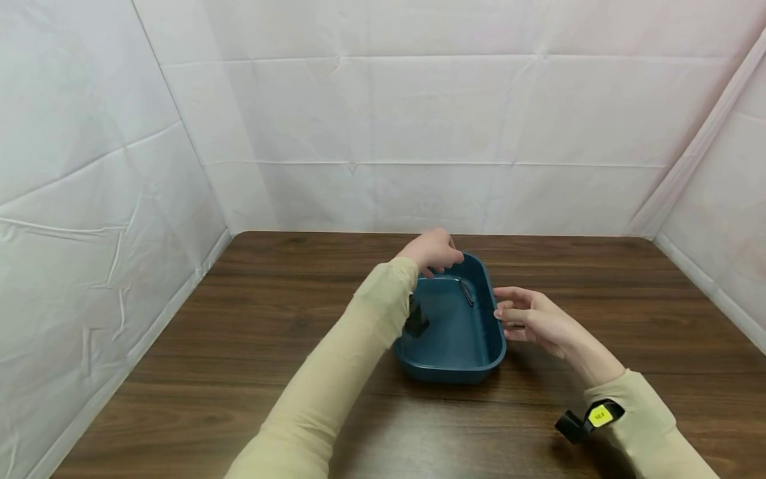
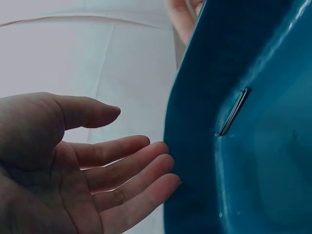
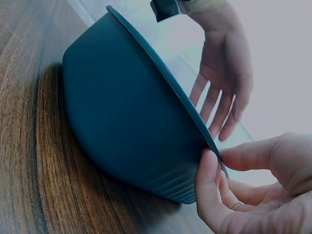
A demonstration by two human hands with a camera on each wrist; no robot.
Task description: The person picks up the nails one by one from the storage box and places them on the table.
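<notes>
A: So, starting on the left, what was the left hand (image 1: 432, 251) doing?

B: It reached over the far left corner of the dark teal rectangular plastic tub (image 1: 453, 346), which stood on the brown wood-grain desk (image 1: 239, 346) near its middle. In the left wrist view the fingers (image 2: 127, 171) were straight and relaxed, a little spread, with their tips just at the tub's outer wall (image 2: 195, 97). I could not tell whether they quite touched it. They gripped nothing.

A: And the sleeve?

B: A pale beige sleeve (image 1: 341, 372) ran along the tub's left side, with a dark wrist strap (image 1: 415, 319) just above the left rim.

A: Was there anything inside the tub?

B: A thin dark slender thing (image 1: 466, 292) lay against the inner wall near the far right corner. In the left wrist view it showed as a narrow silvery bar (image 2: 234, 111) slanted on the inside wall. What it was, I could not tell.

A: And on the right?

B: The right hand (image 1: 529, 316) was at the tub's right rim. In the right wrist view the thumb (image 3: 209, 187) and curled fingers pinched the thin rim (image 3: 214, 146) between them, so that hand was clamped on the tub. A black strap with a yellow label (image 1: 600, 416) sat at the right wrist.

A: What was behind it all?

B: White creased sheeting (image 1: 419, 120) walled the desk on three sides.
</notes>
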